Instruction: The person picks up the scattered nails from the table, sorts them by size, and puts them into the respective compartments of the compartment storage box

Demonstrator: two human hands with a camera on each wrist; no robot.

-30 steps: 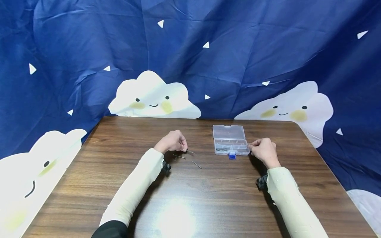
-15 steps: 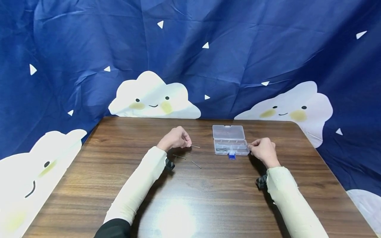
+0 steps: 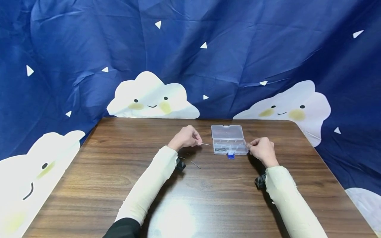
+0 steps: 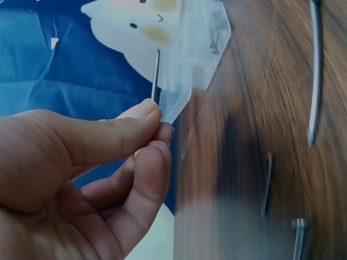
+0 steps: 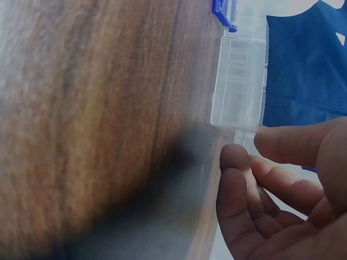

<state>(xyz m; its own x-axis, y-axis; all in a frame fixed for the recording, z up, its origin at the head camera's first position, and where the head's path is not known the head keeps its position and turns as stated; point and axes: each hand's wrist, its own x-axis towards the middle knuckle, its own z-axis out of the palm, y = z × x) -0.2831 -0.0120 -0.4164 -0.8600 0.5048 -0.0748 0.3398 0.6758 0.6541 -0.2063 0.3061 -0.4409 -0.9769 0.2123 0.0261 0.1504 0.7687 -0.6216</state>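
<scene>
Between thumb and fingertips my left hand point(image 3: 187, 137) pinches a thin steel nail point(image 4: 156, 76). Its pointed end juts toward the clear plastic box point(image 3: 238, 153), just left of the box's near corner. The box stands with its lid point(image 3: 227, 132) swung back, and several metal pieces point(image 4: 215, 38) lie in its front part. At the box's right end, my right hand point(image 3: 263, 150) holds the edge with thumb and curled fingertips. On the wood below my left wrist lie a long nail point(image 3: 195, 164), a short nail point(image 4: 267, 184) and another with a flat head point(image 4: 299, 233).
A blue latch point(image 3: 231, 155) hangs open at the box's front. The brown wooden table point(image 3: 226, 191) reaches back to a blue cloth point(image 3: 190, 39) with white clouds. Dark wrist cameras point(image 3: 180, 164) sit under both wrists.
My left hand has picked the nail up off the table and carried it right, to beside the box. My right hand has stayed at the box's end.
</scene>
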